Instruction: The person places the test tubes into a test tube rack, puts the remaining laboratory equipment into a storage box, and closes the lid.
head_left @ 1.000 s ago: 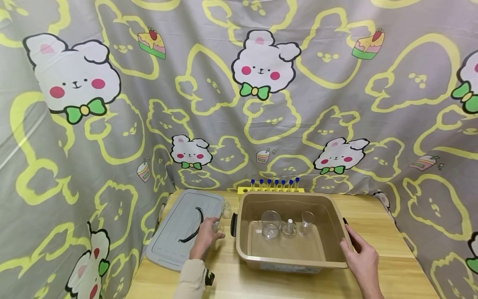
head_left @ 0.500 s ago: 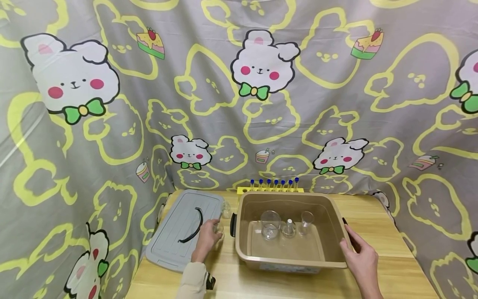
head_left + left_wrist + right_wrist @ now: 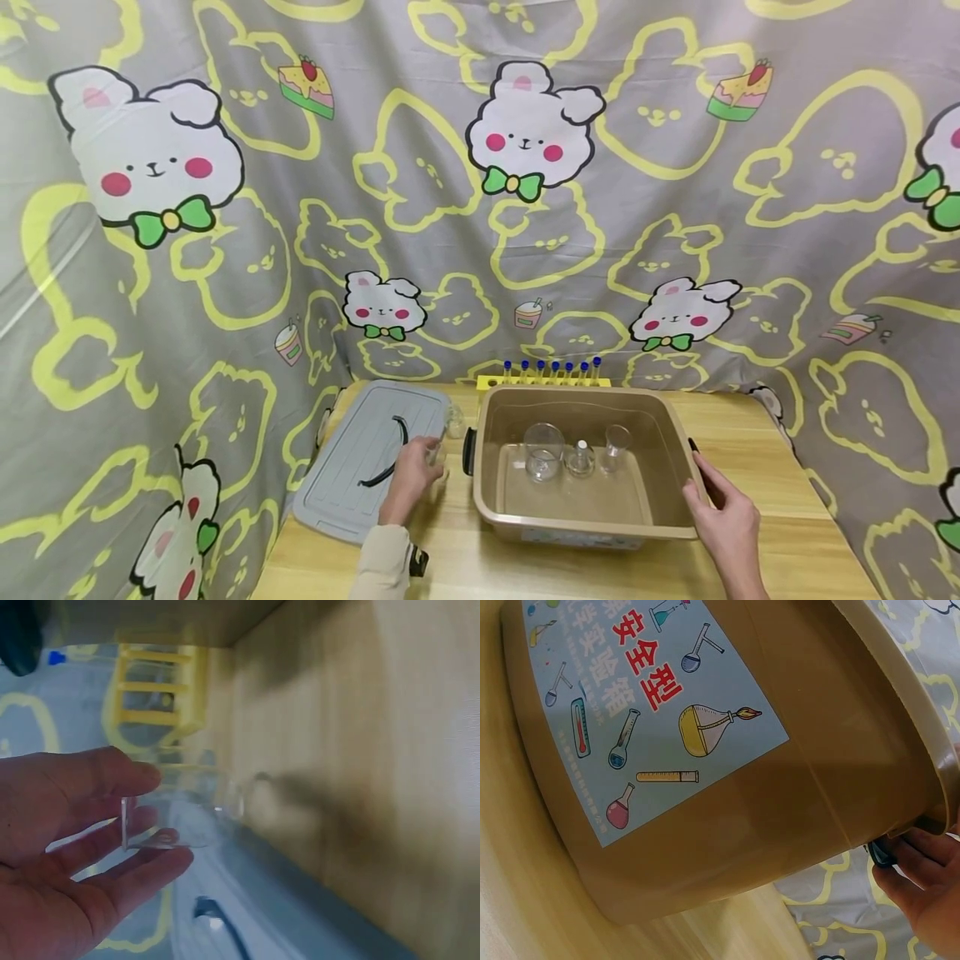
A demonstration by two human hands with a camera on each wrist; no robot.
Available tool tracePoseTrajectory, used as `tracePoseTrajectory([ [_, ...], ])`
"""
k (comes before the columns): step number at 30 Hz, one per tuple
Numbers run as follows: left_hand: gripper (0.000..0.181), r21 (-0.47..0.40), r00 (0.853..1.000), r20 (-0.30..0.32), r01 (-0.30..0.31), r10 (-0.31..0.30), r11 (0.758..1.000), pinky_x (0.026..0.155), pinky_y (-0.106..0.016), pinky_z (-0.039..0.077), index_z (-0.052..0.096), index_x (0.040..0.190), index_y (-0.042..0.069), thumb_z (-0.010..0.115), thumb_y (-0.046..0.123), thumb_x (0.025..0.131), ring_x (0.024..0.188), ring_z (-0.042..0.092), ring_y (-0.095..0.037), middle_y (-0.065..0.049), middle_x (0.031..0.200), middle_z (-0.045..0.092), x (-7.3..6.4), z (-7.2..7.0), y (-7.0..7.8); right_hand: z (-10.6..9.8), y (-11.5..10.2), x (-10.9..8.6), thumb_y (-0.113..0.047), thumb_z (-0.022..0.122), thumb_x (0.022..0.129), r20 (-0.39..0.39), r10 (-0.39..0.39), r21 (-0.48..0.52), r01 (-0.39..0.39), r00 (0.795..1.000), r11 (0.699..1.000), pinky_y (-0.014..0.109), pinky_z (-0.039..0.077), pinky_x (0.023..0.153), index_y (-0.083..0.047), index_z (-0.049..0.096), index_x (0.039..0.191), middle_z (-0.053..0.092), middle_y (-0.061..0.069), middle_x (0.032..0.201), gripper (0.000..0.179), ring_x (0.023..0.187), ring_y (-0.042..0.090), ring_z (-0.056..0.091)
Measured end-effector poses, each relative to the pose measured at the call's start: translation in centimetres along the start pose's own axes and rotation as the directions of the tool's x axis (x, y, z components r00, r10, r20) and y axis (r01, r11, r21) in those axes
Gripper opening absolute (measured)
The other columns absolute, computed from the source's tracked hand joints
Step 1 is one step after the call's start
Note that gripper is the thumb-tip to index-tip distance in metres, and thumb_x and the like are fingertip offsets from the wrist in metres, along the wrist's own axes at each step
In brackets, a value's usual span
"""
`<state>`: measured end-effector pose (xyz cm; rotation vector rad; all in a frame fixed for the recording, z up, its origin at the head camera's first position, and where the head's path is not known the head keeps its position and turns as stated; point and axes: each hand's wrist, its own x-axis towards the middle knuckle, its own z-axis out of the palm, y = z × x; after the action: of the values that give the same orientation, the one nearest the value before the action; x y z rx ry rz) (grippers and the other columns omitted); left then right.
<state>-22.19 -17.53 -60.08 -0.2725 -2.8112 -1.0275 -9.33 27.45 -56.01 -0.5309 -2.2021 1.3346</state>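
In the left wrist view, my left hand [image 3: 82,832] has its thumb and fingers on opposite sides of a small clear beaker [image 3: 176,817]. The head view places this left hand [image 3: 412,475] at the right edge of a grey lid [image 3: 348,483] with a black handle. My right hand [image 3: 727,517] grips the right end of a brown plastic bin [image 3: 585,529], thumb at the rim and fingers by the black side handle [image 3: 882,853]. Inside the bin stand a large clear beaker [image 3: 543,454], a small glass vessel with a white top [image 3: 580,458] and a flared clear glass [image 3: 617,446].
Behind the bin, a yellow rack [image 3: 491,382] holds several blue-capped tubes [image 3: 554,367]. Another clear glass piece [image 3: 455,421] stands between lid and bin. A printed label [image 3: 660,705] covers the bin's front. Patterned curtain [image 3: 450,250] encloses the wooden table [image 3: 450,558].
My left hand's fingers have drawn in around the small beaker, and the hand has shifted slightly left. The right hand and the bin stay as they were.
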Motion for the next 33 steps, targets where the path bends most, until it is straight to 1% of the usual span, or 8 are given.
tracePoseTrajectory([
  [4,0.048,-0.008,1.0,0.027,-0.001,0.001,1.0,0.082,-0.049,0.06,0.07,0.118,-0.008,0.079,-0.008,0.071,0.102,0.068,-0.041,-0.023,0.114,0.07,0.0,-1.2,0.9,0.0,0.0,-0.1,-0.004,0.069,0.088,-0.004,0.008,-0.005,-0.008,1.0,1.0,-0.001,0.042,0.079,-0.003,0.071,0.129,0.066,0.022,0.119,0.041,0.087,-0.03,0.048],
  [10,0.048,0.003,0.999,0.037,-0.017,0.017,1.0,0.082,-0.05,0.06,0.069,0.121,-0.006,0.081,-0.007,0.075,0.105,0.067,-0.04,-0.022,0.117,0.069,0.3,-2.8,2.4,-0.1,-0.1,-0.1,-0.004,0.069,0.088,-0.002,0.012,-0.007,-0.012,1.0,1.0,-0.001,0.042,0.079,-0.003,0.07,0.129,0.066,0.022,0.119,0.041,0.087,-0.03,0.047],
  [15,0.048,0.008,0.999,0.041,-0.018,0.018,1.0,0.079,-0.049,0.06,0.069,0.122,-0.005,0.082,-0.006,0.076,0.105,0.067,-0.04,-0.022,0.117,0.069,0.3,-4.0,3.4,-0.1,-0.2,0.0,-0.005,0.07,0.088,-0.007,0.006,-0.022,-0.006,1.0,1.0,-0.002,0.041,0.078,-0.003,0.071,0.128,0.066,0.022,0.117,0.04,0.086,-0.031,0.047],
  [17,0.048,0.008,0.999,0.04,-0.031,0.03,0.999,0.078,-0.048,0.06,0.069,0.122,-0.005,0.081,-0.006,0.076,0.105,0.067,-0.04,-0.022,0.117,0.068,0.3,-4.5,3.9,0.0,-0.2,0.0,-0.005,0.07,0.088,-0.008,0.003,-0.023,-0.003,1.0,1.0,-0.003,0.04,0.077,-0.003,0.071,0.128,0.066,0.022,0.117,0.04,0.086,-0.031,0.046],
  [21,0.045,0.019,0.998,0.032,-0.063,0.062,0.998,0.077,-0.048,0.061,0.07,0.122,-0.004,0.079,-0.005,0.077,0.105,0.067,-0.04,-0.021,0.117,0.069,0.3,-5.9,5.4,0.0,-0.1,0.0,-0.004,0.07,0.087,-0.014,-0.004,-0.016,0.003,1.0,1.0,-0.002,0.041,0.077,-0.002,0.071,0.127,0.066,0.023,0.116,0.04,0.086,-0.03,0.047],
  [24,0.044,0.041,0.996,0.015,-0.09,0.089,0.995,0.077,-0.047,0.061,0.071,0.119,-0.004,0.081,-0.003,0.077,0.102,0.068,-0.039,-0.02,0.114,0.07,0.5,-6.9,6.5,-0.1,0.0,0.1,-0.004,0.07,0.087,-0.014,-0.007,-0.01,0.007,1.0,1.0,-0.002,0.042,0.077,-0.002,0.071,0.127,0.065,0.023,0.116,0.04,0.086,-0.03,0.048],
  [28,0.044,0.06,0.993,0.011,-0.117,0.117,0.991,0.079,-0.047,0.061,0.071,0.119,-0.004,0.082,-0.004,0.076,0.101,0.068,-0.037,-0.02,0.112,0.071,0.8,-7.9,7.8,-0.1,0.0,0.1,-0.005,0.07,0.088,-0.006,-0.005,-0.01,0.005,1.0,1.0,-0.002,0.041,0.077,-0.002,0.071,0.128,0.066,0.023,0.116,0.041,0.086,-0.03,0.048],
  [33,0.047,0.068,0.992,0.02,-0.125,0.124,0.99,0.082,-0.049,0.059,0.07,0.123,-0.003,0.079,-0.005,0.077,0.104,0.067,-0.037,-0.018,0.114,0.07,1.1,-9.0,9.5,-0.1,0.1,0.1,-0.005,0.071,0.087,-0.005,-0.009,-0.017,0.008,1.0,1.0,-0.002,0.041,0.077,-0.003,0.071,0.128,0.066,0.023,0.116,0.04,0.086,-0.03,0.047],
])
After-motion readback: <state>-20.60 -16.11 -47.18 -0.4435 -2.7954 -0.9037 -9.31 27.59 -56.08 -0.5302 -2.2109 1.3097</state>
